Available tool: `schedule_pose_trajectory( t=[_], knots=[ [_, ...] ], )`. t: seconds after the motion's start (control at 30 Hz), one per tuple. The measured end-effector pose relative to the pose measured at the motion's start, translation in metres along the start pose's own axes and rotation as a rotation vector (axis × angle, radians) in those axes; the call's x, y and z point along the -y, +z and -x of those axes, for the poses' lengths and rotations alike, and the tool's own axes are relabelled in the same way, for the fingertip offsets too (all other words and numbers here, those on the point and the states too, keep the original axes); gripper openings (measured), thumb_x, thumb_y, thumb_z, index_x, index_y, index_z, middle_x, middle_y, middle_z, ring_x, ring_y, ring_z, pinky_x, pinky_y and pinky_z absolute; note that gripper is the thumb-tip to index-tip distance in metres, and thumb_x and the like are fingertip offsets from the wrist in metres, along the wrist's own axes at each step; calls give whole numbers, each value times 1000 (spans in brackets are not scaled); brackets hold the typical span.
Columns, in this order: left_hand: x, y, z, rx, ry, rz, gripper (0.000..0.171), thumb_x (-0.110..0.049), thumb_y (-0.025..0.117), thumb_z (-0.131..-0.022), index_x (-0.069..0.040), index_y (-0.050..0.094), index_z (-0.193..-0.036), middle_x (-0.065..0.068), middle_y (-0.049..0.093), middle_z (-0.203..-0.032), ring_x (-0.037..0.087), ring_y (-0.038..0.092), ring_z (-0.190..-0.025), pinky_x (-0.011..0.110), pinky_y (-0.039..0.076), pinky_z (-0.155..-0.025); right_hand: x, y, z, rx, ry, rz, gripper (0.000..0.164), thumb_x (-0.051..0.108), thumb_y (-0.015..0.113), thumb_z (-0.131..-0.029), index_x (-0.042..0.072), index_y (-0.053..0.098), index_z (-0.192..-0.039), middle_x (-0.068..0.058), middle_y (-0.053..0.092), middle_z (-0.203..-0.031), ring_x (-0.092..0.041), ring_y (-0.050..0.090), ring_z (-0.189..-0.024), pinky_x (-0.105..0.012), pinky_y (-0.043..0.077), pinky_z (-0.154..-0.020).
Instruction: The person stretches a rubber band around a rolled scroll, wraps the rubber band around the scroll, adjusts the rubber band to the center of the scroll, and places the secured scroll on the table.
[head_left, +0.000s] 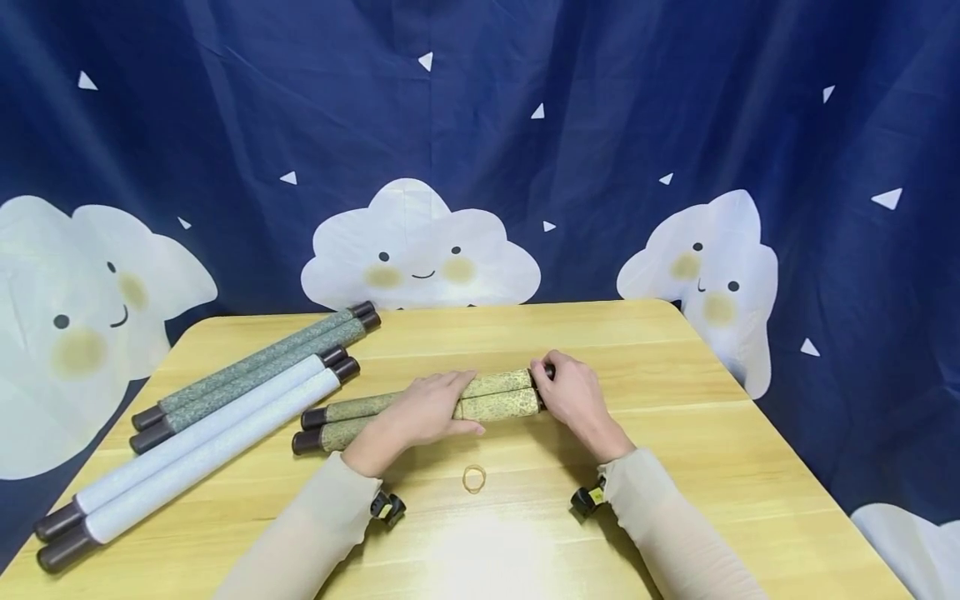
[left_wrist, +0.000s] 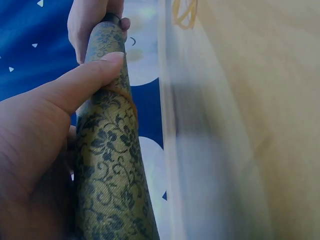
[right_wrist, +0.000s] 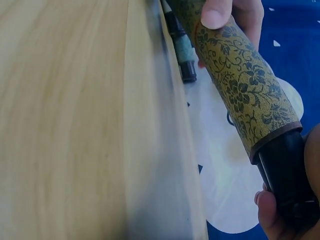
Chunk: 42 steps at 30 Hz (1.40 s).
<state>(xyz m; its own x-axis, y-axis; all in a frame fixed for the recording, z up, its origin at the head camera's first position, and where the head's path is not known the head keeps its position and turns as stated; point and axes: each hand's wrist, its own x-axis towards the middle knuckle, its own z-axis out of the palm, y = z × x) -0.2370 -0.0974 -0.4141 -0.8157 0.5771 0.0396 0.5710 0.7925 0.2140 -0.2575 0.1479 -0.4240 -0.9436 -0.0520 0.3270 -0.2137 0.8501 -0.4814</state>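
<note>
A gold-patterned scroll (head_left: pixel 498 404), rolled from both ends into two joined rolls with dark end knobs, lies across the middle of the table. My left hand (head_left: pixel 429 410) grips it around the middle, thumb along the near roll. Beside that thumb a thin rubber band (left_wrist: pixel 120 93) circles the rolls. At the scroll's right end my right hand (head_left: pixel 576 402) holds the dark knobs (right_wrist: pixel 285 170) between thumb and fingers. The floral cloth shows clearly in both wrist views. On the table nearer me lies a loose rubber band (head_left: pixel 474 478).
On the left of the wooden table (head_left: pixel 720 475) lie a white double-rolled scroll (head_left: pixel 217 446) and, behind it, a green one (head_left: pixel 262 367), both slanting away from me. A dark blue curtain (head_left: pixel 480 100) with cloud faces hangs behind the table's far edge.
</note>
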Motion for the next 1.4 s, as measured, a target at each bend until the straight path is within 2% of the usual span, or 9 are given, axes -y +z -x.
schedule_pose_trajectory(
  t=[0.13, 0.37, 0.73, 1.0, 1.1, 1.4],
  knots=[
    [0, -1, 0, 14, -8, 10, 94, -59, 66, -84, -1, 33, -150, 20, 42, -147, 38, 43, -132, 51, 32, -111, -3, -1, 0, 3, 10, -7, 34, 38, 51, -99, 10, 70, -95, -9, 70, -89, -33, 66, -84, -46, 52, -78],
    [7, 2, 2, 25, -63, -10, 95, -62, 67, -81, -2, 38, -149, 18, 45, -146, 36, 45, -131, 48, 33, -111, -11, -2, -1, 1, 33, 2, 36, 39, 50, -99, 9, 70, -96, -10, 71, -91, -34, 66, -86, -46, 52, -78],
    [15, -3, 6, 14, -55, -17, 91, -59, 71, -79, -1, 45, -144, 16, 51, -141, 35, 51, -126, 48, 39, -107, -16, -5, -3, -14, 33, 10, 35, 37, 52, -99, 9, 71, -94, -10, 71, -89, -34, 66, -83, -47, 52, -76],
    [9, 0, 5, -25, -38, 8, 109, -70, 66, -73, -4, 32, -152, 18, 43, -147, 37, 46, -130, 49, 35, -110, -10, -3, -2, -9, 17, 23, 36, 39, 49, -99, 10, 70, -95, -9, 70, -88, -33, 66, -83, -47, 52, -76],
    [6, 1, 3, -37, -22, 5, 106, -70, 63, -76, -3, 32, -151, 19, 43, -147, 39, 45, -131, 50, 34, -110, -4, -3, -1, -11, -3, 18, 35, 37, 50, -99, 10, 70, -93, -9, 70, -87, -33, 66, -82, -47, 52, -76],
    [6, -2, 2, 4, -34, -23, 94, -60, 67, -81, -1, 36, -149, 18, 43, -147, 37, 46, -131, 49, 33, -111, -7, -5, -3, -17, 20, -2, 35, 39, 50, -99, 10, 70, -94, -9, 70, -89, -33, 66, -83, -46, 52, -76]
  ],
)
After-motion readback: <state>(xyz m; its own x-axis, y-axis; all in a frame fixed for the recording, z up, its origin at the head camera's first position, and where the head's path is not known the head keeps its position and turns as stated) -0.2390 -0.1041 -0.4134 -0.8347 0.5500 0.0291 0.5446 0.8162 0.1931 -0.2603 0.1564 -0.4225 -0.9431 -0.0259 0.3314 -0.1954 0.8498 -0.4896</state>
